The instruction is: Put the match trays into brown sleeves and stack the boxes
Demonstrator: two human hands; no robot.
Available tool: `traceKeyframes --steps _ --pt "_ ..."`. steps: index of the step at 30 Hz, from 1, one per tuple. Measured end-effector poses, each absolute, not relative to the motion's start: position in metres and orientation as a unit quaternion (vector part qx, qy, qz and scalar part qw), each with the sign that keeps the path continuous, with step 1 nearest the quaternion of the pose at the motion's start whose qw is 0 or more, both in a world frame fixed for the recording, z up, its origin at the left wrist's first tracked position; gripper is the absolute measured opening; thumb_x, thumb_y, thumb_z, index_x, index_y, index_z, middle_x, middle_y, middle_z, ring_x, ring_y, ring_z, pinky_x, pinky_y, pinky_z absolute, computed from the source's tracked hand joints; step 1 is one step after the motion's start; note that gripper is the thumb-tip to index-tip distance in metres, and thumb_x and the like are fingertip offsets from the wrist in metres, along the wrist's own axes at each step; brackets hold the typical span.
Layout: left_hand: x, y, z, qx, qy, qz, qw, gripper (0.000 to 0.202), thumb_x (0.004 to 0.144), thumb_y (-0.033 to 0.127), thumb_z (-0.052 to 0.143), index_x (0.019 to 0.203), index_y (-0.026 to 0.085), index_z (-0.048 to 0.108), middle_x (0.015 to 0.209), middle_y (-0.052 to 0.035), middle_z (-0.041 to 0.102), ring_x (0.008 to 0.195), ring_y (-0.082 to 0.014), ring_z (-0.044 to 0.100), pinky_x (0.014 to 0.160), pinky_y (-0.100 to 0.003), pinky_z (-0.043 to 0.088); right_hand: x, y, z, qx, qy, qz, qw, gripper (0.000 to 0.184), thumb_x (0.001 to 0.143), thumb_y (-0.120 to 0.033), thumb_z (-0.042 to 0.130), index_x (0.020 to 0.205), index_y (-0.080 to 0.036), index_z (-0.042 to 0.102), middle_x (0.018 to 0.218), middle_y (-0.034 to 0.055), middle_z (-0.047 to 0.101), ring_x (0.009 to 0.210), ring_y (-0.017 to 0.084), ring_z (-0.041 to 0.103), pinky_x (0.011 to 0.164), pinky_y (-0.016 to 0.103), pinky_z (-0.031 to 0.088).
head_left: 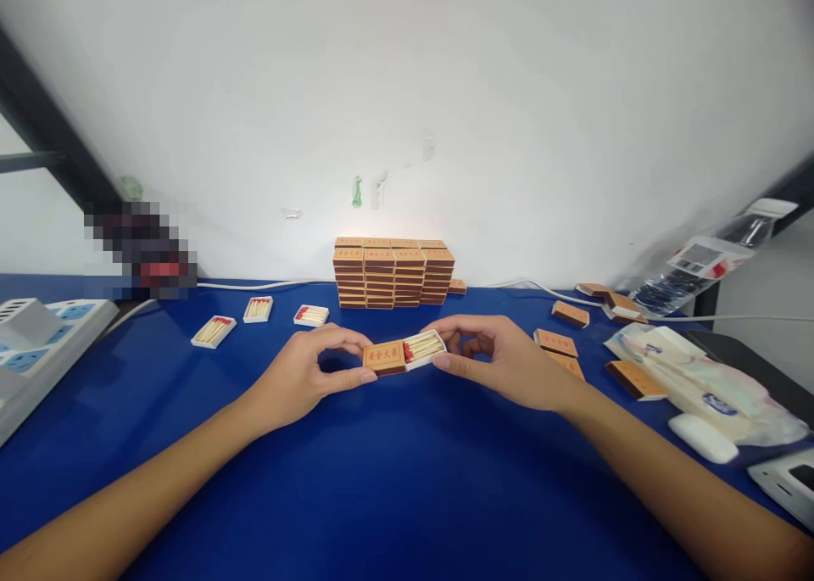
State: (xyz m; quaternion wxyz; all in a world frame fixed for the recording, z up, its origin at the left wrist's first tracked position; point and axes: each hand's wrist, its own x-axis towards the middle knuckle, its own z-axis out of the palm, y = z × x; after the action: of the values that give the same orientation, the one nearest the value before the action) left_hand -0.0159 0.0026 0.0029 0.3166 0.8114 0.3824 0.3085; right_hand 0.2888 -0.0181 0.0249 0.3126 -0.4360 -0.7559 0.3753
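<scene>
Between my two hands, above the blue table, is a matchbox with its white tray partly out of its sleeve. My left hand (311,365) pinches the orange-brown matchbox sleeve (383,356) at its left end. My right hand (493,356) grips the right end of the matchbox tray (425,349), where red-headed matches show. Behind them, a block of stacked matchboxes (394,274) stands against the wall. To the left lie three sleeveless trays of matches: one tray (214,332), a second tray (258,310) and a third tray (311,315).
Several loose matchboxes (571,313) lie on the right, some partly behind my right hand. A plastic bottle (712,259) leans in the right corner near a tissue pack (705,386) and a white rounded case (703,438). A power strip (57,343) sits at left; a white cable (267,285) runs along the wall.
</scene>
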Motion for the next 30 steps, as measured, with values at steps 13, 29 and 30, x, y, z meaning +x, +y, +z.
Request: traceKeyframes --steps 13,29,30 --pt "-0.014 0.001 0.004 0.807 0.382 0.339 0.295 0.027 0.088 0.044 0.081 0.109 0.027 0.079 0.106 -0.0019 0.079 0.098 -0.0207 0.074 0.094 -0.034 0.060 0.278 -0.027 0.024 -0.442 -0.751 0.340 0.353 0.038 0.093 -0.050 0.076 0.120 -0.023 0.076 0.092 0.0033 0.074 0.069 0.015 0.058 0.058 0.030 0.049" --pt "-0.010 -0.006 0.004 0.835 0.377 0.318 0.243 0.034 0.089 0.044 0.080 0.118 0.028 0.077 0.113 -0.0035 0.079 0.102 -0.0237 0.073 0.094 -0.038 0.057 0.277 -0.031 0.024 -0.430 -0.760 0.342 0.348 0.036 0.093 -0.050 0.076 0.118 -0.023 0.076 0.099 0.0050 0.076 0.076 0.018 0.064 0.063 0.032 0.054" --pt "-0.010 -0.006 0.004 0.835 0.377 0.320 0.243 0.033 0.089 0.044 0.080 0.118 0.028 0.077 0.113 -0.0034 0.080 0.102 -0.0237 0.073 0.094 -0.037 0.057 0.276 -0.031 0.024 -0.429 -0.760 0.342 0.347 0.036 0.093 -0.049 0.076 0.118 -0.023 0.076 0.099 0.0050 0.076 0.077 0.018 0.064 0.064 0.032 0.054"
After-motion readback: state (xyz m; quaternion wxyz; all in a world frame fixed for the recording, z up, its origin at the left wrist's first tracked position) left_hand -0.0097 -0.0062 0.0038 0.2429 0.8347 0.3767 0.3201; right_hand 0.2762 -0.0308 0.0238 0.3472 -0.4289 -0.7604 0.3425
